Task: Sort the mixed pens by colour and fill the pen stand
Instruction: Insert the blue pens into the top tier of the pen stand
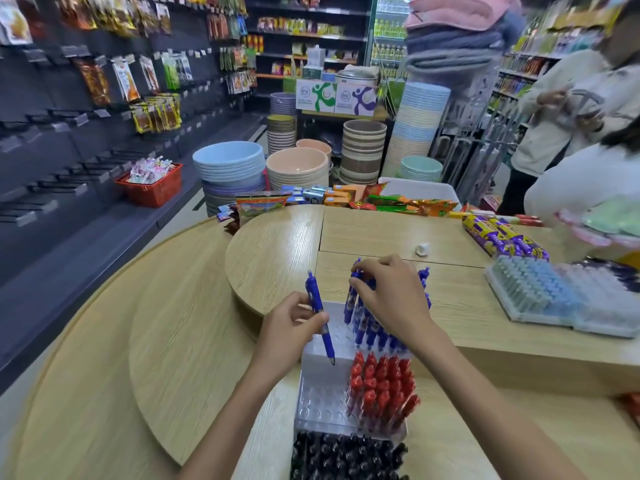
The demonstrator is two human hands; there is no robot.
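A clear stepped pen stand [320, 400] stands on the wooden counter in front of me. Blue pens [372, 332] fill the right of its top tier, red pens [382, 389] the right of the middle tier, and black pens [346, 455] the bottom tier. My left hand [287, 332] pinches a single blue pen [320, 315], upright with its tip down over the empty holes on the left of the stand. My right hand [388, 296] reaches over the blue group, its fingertips pinching the top of a blue pen [353, 292] standing there.
A second clear stand of pale blue and white pens [561, 296] lies at the right. Purple snack packs [502, 237] and other packets [381, 199] line the far counter edge. A small white object [422, 249] sits mid-counter. Two people [588, 161] stand at right.
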